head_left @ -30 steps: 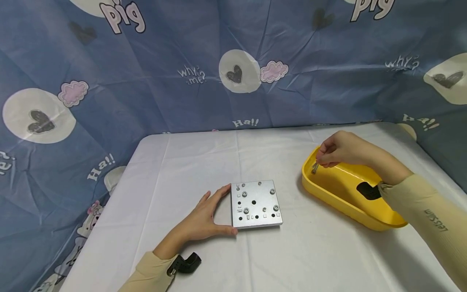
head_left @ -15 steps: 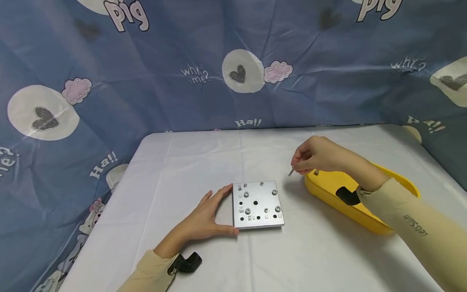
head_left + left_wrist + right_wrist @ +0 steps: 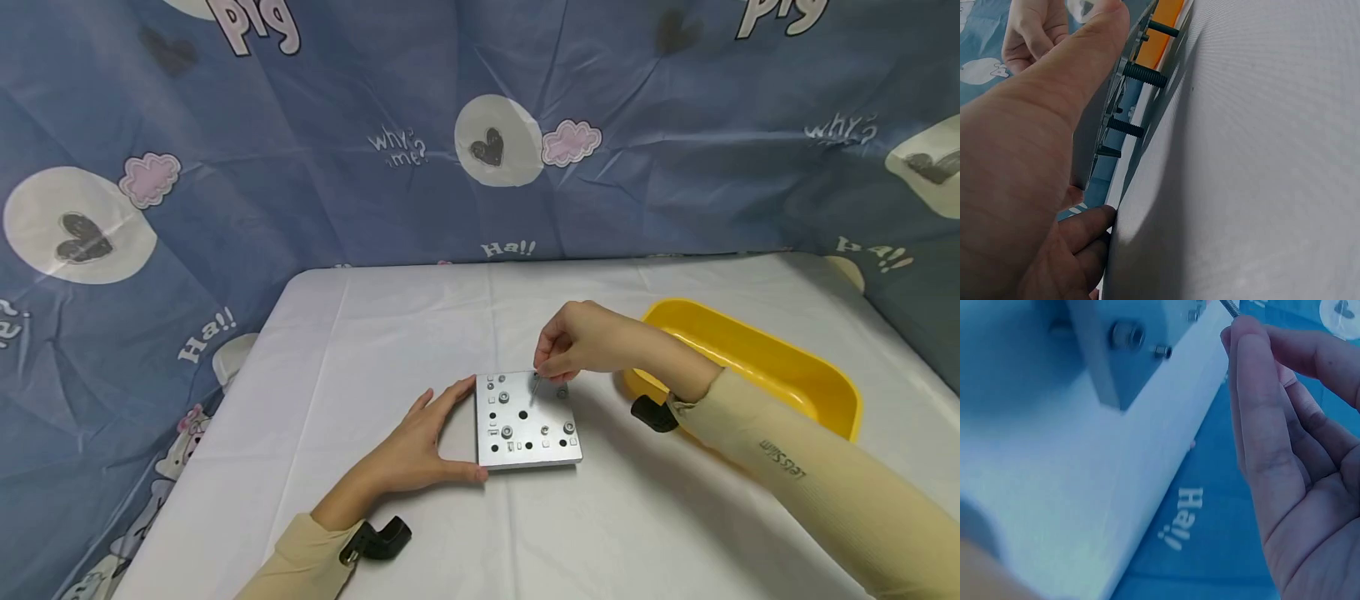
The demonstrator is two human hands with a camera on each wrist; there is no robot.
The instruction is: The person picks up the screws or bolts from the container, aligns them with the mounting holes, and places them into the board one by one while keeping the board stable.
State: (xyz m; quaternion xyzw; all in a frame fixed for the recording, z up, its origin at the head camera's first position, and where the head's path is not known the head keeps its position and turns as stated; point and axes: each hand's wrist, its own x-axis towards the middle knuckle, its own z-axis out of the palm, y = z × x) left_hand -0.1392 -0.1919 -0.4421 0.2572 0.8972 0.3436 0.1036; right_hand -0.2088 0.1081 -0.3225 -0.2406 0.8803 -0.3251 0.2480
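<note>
Now screw (image 3: 534, 388) above metal plate (image 3: 527, 421)

The square plate (image 3: 528, 419) looks like brushed metal, matt grey with a dull sheen, studded with bright metal bolt heads; from below, its screws (image 3: 1141, 74) are dark and threaded. The thin screw (image 3: 535, 387) is shiny metal. The tray (image 3: 780, 358) is smooth, glossy yellow plastic. The table (image 3: 375, 333) wears a matt white cloth, finely woven and creased. The backdrop (image 3: 300, 167) is soft printed blue fabric, wrinkled. The sleeves (image 3: 810, 492) are ribbed beige knit.
</note>
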